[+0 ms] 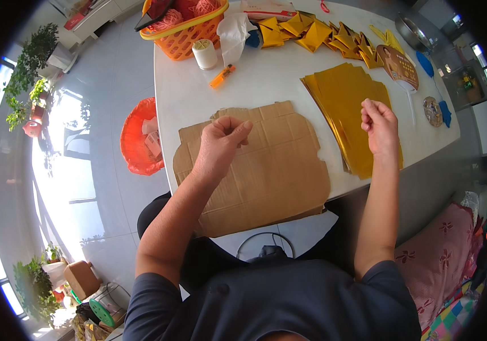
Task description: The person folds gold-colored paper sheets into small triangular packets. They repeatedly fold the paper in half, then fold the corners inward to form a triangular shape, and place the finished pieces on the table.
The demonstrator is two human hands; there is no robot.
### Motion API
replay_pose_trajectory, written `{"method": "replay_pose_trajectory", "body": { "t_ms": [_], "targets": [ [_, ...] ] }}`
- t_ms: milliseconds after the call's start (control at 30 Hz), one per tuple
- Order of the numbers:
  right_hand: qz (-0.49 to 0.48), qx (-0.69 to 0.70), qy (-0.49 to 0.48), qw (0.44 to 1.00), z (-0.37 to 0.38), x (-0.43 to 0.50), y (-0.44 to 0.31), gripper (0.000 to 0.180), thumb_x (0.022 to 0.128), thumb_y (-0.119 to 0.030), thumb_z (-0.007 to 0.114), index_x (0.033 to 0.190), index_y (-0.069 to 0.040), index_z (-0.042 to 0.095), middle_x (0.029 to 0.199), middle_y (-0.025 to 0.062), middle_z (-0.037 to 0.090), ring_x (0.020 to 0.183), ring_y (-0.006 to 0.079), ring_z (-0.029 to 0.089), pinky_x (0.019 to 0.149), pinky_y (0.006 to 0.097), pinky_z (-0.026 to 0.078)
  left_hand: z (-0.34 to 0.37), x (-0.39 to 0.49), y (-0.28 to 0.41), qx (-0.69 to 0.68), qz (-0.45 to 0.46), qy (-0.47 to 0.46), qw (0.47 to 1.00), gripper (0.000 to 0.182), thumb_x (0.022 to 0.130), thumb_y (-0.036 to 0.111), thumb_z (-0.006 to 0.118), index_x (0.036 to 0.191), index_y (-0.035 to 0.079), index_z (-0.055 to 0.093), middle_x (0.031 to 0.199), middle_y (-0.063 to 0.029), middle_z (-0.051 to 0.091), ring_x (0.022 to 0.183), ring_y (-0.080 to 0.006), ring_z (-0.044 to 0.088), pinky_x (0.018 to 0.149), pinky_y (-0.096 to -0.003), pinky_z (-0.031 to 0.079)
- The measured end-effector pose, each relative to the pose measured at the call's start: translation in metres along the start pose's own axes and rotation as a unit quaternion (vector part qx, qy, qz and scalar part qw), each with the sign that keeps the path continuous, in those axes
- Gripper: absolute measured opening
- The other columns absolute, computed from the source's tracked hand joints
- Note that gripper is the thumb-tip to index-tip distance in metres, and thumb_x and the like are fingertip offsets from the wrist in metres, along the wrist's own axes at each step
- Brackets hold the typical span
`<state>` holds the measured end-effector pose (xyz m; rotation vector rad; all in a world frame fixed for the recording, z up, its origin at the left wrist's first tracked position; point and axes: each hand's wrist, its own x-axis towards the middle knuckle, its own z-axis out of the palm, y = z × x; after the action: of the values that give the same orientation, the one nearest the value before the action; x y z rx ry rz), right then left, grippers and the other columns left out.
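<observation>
My left hand (223, 143) hovers over a flattened piece of brown cardboard (277, 162) at the table's near edge. Its thumb meets the curled fingers, and I see nothing held there. To the right, a stack of gold foil paper sheets (341, 102) lies slightly fanned. Above that stack's right side is my right hand (380, 125), its fingers drawn together with nothing visible in them. Folded gold paper pieces (311, 34) form a row along the back of the table. The cardboard's front edge overhangs toward my lap.
On the white table (265, 79) are an orange basket (179, 40) of pink yarn, a white thread spool (204, 54), an orange cutter (222, 76) and a hand fan (399, 68). A red-lined bin (135, 145) stands left of the table. A metal basin (414, 32) sits at the far right.
</observation>
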<state>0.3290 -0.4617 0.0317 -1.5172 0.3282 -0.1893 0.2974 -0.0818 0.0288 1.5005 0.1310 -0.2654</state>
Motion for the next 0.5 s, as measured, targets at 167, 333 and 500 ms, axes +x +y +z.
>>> {"method": "replay_pose_trajectory", "body": {
  "t_ms": [167,333,500],
  "targets": [
    [-0.246,-0.440,0.011,0.863,0.004,-0.045,0.006,0.021,0.094,-0.014,0.077,0.102,0.004,0.068,0.091,0.0091,0.068,0.077,0.0165,0.062,0.068,0.0291,0.052,0.003,-0.002,0.002,-0.029,0.031,-0.008,0.999,0.020,0.098,0.020,0.074,0.089,0.003,0.068,0.074,-0.0008,0.063,0.070,-0.0091,0.055,0.070,-0.0260,0.045],
    [-0.198,-0.550,0.013,0.811,-0.014,-0.061,0.012,0.045,0.091,-0.019,0.079,0.125,0.005,0.061,0.127,0.0235,0.065,0.118,0.0381,0.062,0.102,0.0442,0.050,0.006,-0.005,0.001,-0.008,0.028,0.007,1.000,0.020,0.098,0.021,0.074,0.088,0.004,0.067,0.076,-0.0007,0.063,0.071,-0.0092,0.053,0.070,-0.0262,0.044],
    [-0.209,-0.577,-0.023,0.789,-0.016,-0.071,0.036,0.068,0.093,-0.023,0.077,0.144,0.008,0.045,0.150,0.0355,0.043,0.142,0.0506,0.039,0.120,0.0499,0.035,0.011,-0.003,-0.003,0.009,0.008,0.006,1.000,0.020,0.098,0.020,0.073,0.089,0.004,0.066,0.076,-0.0006,0.062,0.071,-0.0094,0.053,0.070,-0.0264,0.044]
  ]
}}
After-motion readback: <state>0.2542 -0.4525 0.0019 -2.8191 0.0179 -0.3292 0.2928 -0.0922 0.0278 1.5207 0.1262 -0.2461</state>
